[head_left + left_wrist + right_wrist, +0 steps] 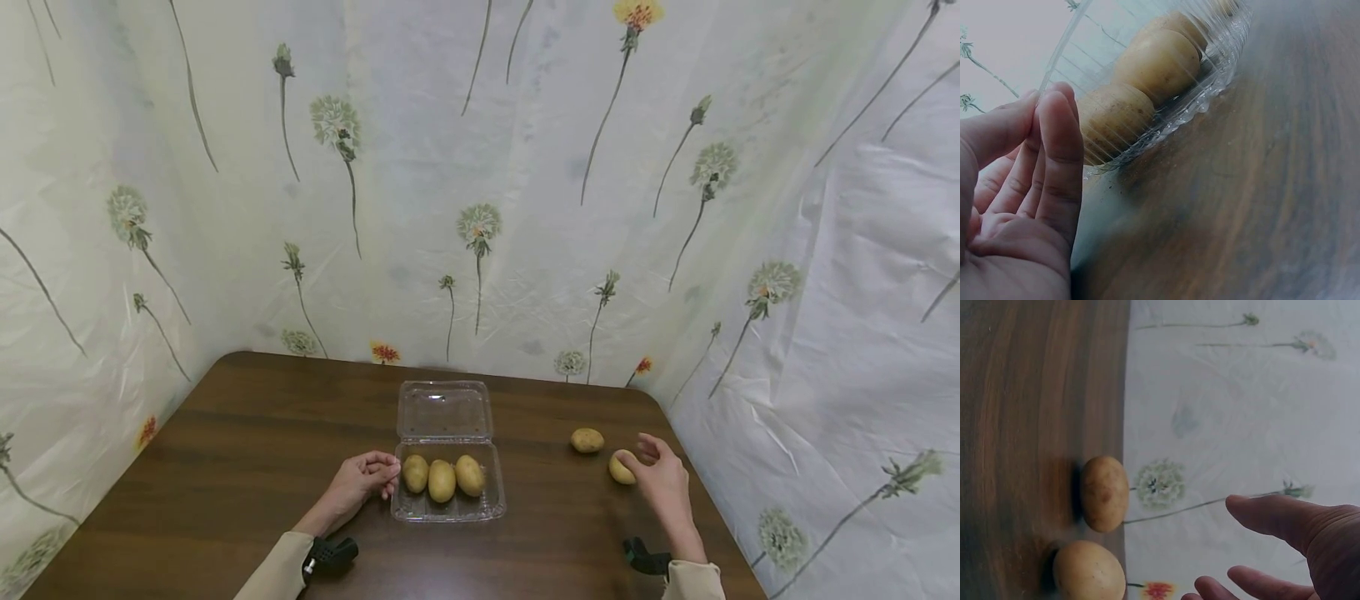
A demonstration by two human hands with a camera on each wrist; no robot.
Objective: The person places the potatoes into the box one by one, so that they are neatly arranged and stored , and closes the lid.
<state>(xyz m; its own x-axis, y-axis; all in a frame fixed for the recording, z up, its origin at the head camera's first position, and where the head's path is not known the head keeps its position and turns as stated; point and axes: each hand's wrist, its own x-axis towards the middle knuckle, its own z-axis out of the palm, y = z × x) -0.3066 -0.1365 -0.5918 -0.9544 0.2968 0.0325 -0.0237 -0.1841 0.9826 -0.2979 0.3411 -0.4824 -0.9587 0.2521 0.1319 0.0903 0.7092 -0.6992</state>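
Three potatoes (pixel 442 482) lie side by side in a clear plastic clamshell box (pixel 450 515), its lid (pixel 444 410) folded back toward the wall. My left hand (pixel 367 477) pinches the box's left rim between thumb and fingers, as the left wrist view shows close up. Over on the right, my right hand (pixel 664 482) hovers by a potato (pixel 622 467), thumb and fingers apart with nothing between them. A second loose potato (pixel 587 440) rests a little farther back and left. In the right wrist view both loose potatoes (pixel 1104 494) sit on the wood, apart from the fingers.
A dark brown wooden table (pixel 300 433) with rounded far corners carries everything. Behind it and along both sides hangs a pale curtain (pixel 420 208) printed with dandelions. Each wrist wears a black strap-on device (pixel 330 553).
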